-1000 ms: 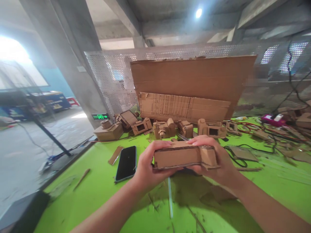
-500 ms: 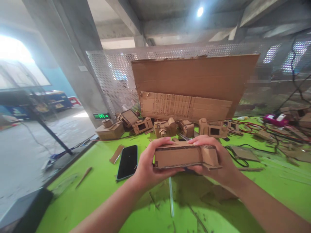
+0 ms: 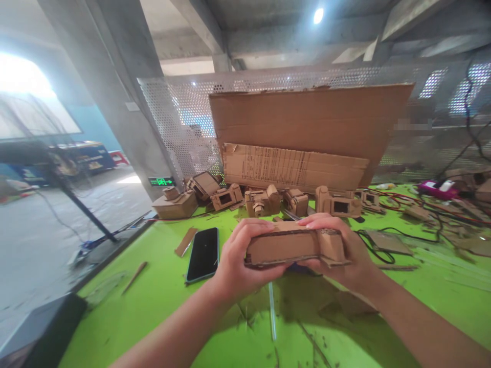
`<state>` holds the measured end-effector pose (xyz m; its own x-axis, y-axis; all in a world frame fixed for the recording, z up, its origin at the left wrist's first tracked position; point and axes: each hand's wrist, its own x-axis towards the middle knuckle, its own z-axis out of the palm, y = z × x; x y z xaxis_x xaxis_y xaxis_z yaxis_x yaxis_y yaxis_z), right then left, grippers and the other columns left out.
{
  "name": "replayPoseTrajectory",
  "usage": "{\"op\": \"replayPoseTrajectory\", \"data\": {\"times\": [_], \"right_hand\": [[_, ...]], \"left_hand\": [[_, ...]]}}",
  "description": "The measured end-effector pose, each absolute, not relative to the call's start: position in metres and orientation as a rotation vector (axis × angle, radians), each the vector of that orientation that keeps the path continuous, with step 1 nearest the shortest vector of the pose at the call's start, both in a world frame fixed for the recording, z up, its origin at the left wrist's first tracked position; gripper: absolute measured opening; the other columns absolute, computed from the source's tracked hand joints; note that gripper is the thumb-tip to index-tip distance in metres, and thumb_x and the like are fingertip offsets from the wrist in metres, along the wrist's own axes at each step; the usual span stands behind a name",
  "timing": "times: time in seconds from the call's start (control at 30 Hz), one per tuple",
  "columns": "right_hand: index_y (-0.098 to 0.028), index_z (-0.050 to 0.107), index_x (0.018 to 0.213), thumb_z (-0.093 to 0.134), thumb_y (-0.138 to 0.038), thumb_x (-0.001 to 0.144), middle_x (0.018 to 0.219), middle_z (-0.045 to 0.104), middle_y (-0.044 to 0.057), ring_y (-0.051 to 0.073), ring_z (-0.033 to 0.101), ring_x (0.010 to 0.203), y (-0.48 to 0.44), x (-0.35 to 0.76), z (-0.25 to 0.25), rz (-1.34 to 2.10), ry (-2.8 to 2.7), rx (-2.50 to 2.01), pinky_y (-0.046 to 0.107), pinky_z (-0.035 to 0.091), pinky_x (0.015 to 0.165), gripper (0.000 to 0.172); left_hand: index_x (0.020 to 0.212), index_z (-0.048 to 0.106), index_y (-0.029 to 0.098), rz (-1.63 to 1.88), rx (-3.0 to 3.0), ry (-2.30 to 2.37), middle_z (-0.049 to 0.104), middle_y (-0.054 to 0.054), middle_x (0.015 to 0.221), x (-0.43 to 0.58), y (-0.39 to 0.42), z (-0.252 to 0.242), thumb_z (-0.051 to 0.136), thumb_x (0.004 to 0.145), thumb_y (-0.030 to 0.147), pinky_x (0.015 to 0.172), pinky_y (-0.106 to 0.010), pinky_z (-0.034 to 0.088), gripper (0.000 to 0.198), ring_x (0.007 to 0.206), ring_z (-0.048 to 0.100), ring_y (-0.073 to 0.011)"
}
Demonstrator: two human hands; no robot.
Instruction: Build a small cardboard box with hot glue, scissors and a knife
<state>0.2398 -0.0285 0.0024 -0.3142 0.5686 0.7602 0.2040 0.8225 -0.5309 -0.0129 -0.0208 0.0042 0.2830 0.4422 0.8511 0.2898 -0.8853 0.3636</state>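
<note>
Between my hands, above the green table, is a cardboard model camera with a raised block at its right end. My left hand is closed around its left end, fingers on the top edge and thumb beneath. At the right end, my right hand grips the block side, fingers over the top and thumb below. The far face of the model is hidden from me. A dark blue thing shows in part under it, too covered to name. Left of my left hand lies a smartphone, screen up.
Several cardboard model cameras line the back, before a large cardboard sheet. A clear glue stick and scraps lie in front. A thin brown stick is at left; black cable and a purple object at right.
The fingers of my left hand have shifted slightly along the top edge, and the model's left end now looks more rounded at its upper corner. My right hand keeps its grip.
</note>
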Motion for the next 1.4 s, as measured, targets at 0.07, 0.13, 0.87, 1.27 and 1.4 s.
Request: {"op": "replayPoseTrajectory", "data": {"times": [0.07, 0.13, 0.87, 1.27, 1.4], "right_hand": [[-0.03, 0.058, 0.128, 0.09, -0.019, 0.076, 0.127, 0.066, 0.009, 0.031, 0.063, 0.121, -0.028, 0.24, 0.002, 0.417, -1.892, -0.574, 0.047, 0.048, 0.108, 0.062], [-0.029, 0.059, 0.128, 0.089, -0.02, 0.076, 0.127, 0.066, 0.009, 0.032, 0.063, 0.122, -0.028, 0.24, 0.002, 0.429, -1.896, -0.569, 0.047, 0.048, 0.108, 0.061], [-0.028, 0.044, 0.147, 0.09, -0.046, 0.074, 0.142, 0.057, 0.013, 0.034, 0.06, 0.124, -0.015, 0.244, -0.008, 0.254, -1.796, -0.926, 0.048, 0.051, 0.101, 0.088], [-0.027, 0.06, 0.141, 0.071, -0.03, 0.089, 0.133, 0.07, 0.012, 0.032, 0.068, 0.117, -0.024, 0.229, -0.034, 0.563, -2.423, -1.207, 0.045, 0.051, 0.1, 0.052], [-0.029, 0.05, 0.149, 0.067, -0.012, 0.08, 0.121, 0.075, 0.009, 0.028, 0.072, 0.099, -0.026, 0.227, -0.029, 0.613, -2.389, -1.238, 0.038, 0.054, 0.086, 0.073]], "left_hand": [[0.123, 0.059, 0.024, 1.658, 2.408, 0.731, 0.071, -0.008, 0.117, -0.013, -0.022, 0.005, 0.093, 0.068, 0.025, 0.095, -0.04, 0.056, 0.064, 0.108, 0.068, -0.0252], [0.126, 0.058, 0.024, 1.64, 2.404, 0.767, 0.071, -0.008, 0.117, -0.013, -0.023, 0.005, 0.094, 0.068, 0.029, 0.094, -0.04, 0.056, 0.069, 0.107, 0.068, -0.0249], [0.121, 0.064, 0.023, 1.754, 2.469, 0.719, 0.071, -0.01, 0.115, -0.022, -0.013, 0.012, 0.092, 0.07, 0.023, 0.093, -0.043, 0.058, 0.058, 0.106, 0.069, -0.0268], [0.119, 0.065, 0.023, 1.864, 2.497, 0.864, 0.072, -0.01, 0.114, -0.029, -0.001, 0.01, 0.092, 0.071, 0.024, 0.095, -0.049, 0.056, 0.055, 0.107, 0.069, -0.0282], [0.119, 0.065, 0.024, 1.884, 2.512, 0.896, 0.073, -0.009, 0.114, -0.03, 0.0, 0.011, 0.091, 0.073, 0.028, 0.094, -0.048, 0.057, 0.053, 0.108, 0.069, -0.0279]]}}
